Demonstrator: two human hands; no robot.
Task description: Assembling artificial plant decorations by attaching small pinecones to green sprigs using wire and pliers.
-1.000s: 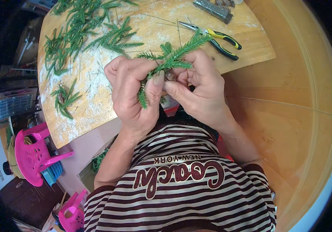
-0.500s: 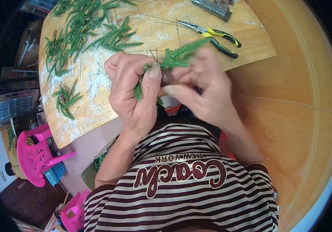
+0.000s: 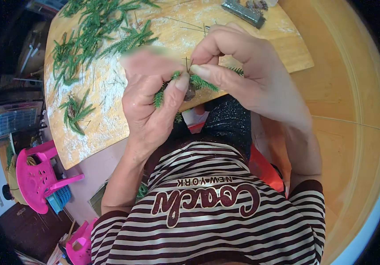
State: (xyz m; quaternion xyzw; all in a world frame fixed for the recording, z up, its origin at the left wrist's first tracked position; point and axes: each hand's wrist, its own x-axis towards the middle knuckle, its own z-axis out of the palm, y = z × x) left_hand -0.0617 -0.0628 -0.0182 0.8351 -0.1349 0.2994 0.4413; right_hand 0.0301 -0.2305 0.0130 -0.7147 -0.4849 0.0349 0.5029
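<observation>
1. Left hand: far part blurred.
2. Green sprig: partly hidden behind right hand.
3. Thin wire at right fingertips: too fine to trace.
4. Far-left branches: cut by top edge.
5. Near-left pink chair: cut by lower edge.

Our right hand has left the pine cone, pinching a thin wire and covering more conifer sprig.

Maroon-and-cream striped shirt, short sleeves, maroon script lettering, dark trousers
</observation>
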